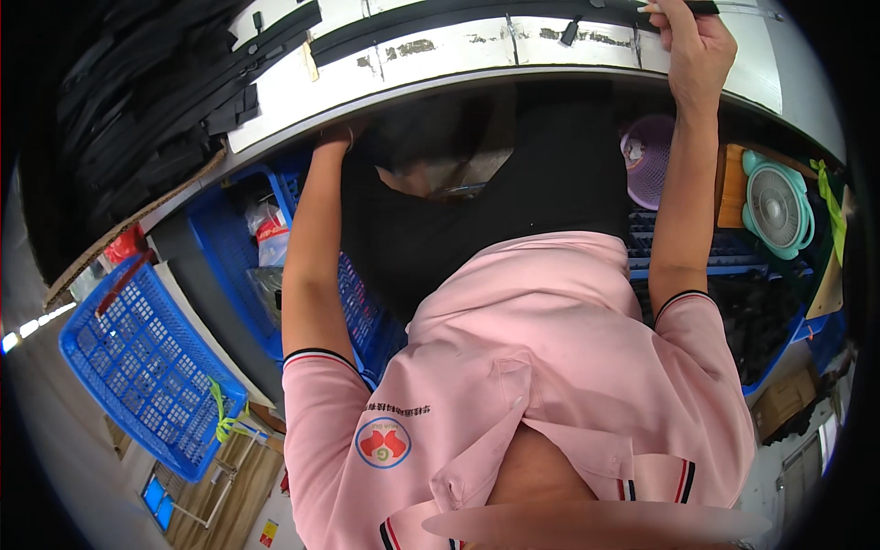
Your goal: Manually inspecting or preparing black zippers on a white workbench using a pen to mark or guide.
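Note:
At the table's far right, my right hand is closed in a pinch over the end of a long black strip. A small pale stick-like thing shows at its fingertips, too partly hidden to name. My left hand reaches below the table edge near my lap. Its wrist wears a thin band, and its fingers are hidden. The black strip lies along the white tabletop. A small black tab piece rests on the tabletop in front of the strip.
Black strips are heaped at the table's left end. Blue baskets stand at the left, one beside my left arm. Below the table at the right are a purple basket and a teal fan. A cardboard box sits farther right.

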`<state>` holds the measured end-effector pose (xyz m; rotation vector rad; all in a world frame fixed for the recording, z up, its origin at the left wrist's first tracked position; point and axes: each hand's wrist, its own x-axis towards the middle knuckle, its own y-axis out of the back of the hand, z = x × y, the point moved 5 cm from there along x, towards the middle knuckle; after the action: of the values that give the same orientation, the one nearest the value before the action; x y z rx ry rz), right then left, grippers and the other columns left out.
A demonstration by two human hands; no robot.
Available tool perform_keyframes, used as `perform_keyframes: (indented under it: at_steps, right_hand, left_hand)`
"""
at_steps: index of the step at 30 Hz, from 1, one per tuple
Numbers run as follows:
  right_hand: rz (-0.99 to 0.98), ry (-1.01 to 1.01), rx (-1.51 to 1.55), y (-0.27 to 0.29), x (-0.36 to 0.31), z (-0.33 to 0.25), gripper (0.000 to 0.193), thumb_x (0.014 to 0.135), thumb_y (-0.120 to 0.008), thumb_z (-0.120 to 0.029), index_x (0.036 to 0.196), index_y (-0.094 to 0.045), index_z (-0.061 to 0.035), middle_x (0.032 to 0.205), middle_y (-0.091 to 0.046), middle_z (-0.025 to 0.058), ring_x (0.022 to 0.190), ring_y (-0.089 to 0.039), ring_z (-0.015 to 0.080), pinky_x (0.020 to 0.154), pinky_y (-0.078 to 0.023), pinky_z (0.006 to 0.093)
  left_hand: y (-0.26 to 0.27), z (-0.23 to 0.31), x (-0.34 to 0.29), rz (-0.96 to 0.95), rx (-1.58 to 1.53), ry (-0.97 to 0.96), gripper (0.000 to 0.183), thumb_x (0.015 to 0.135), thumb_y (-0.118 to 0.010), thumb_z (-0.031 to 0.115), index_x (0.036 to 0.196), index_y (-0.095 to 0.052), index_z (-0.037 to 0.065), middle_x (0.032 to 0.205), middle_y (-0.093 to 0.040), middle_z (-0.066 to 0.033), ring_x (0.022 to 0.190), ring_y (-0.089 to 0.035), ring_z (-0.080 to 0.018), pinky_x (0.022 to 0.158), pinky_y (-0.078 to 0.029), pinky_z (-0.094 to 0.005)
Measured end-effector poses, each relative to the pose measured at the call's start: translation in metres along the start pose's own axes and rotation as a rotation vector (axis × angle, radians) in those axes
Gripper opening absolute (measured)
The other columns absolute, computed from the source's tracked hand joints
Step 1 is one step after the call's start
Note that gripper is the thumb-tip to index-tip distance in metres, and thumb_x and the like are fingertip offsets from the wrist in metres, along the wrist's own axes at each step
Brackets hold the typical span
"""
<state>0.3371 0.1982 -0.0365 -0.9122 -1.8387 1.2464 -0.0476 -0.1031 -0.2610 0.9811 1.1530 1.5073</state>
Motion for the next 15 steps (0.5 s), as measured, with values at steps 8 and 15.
perform_keyframes:
  at_steps: [8, 15]
  right_hand:
    - [0.177, 0.192, -1.406, -0.012, -0.005, -0.021, 0.019, 0.099, -0.061, -0.015, 0.084, -0.067, -0.0051, 0.068, -0.06, -0.0025, 0.054, -0.045, 0.0004, 0.047, -0.031, 0.0167]
    - [0.184, 0.197, -1.439, -0.013, -0.005, -0.023, 0.019, 0.099, -0.061, -0.014, 0.083, -0.067, -0.0051, 0.068, -0.06, -0.0028, 0.053, -0.045, 0.0004, 0.047, -0.03, 0.0167]
  left_hand:
    - [0.005, 0.015, -0.039, -0.652, 0.082, 0.301, 0.044, 0.098, -0.049, 0.041, 0.102, -0.078, 0.008, 0.119, -0.07, -0.0215, 0.112, -0.066, -0.0383, 0.099, -0.051, -0.0475]
    - [-0.012, 0.008, -0.038, -0.55, -0.057, 0.369, 0.039, 0.095, -0.06, 0.046, 0.104, -0.078, 0.013, 0.109, -0.074, -0.0174, 0.104, -0.069, -0.037, 0.092, -0.053, -0.0461]
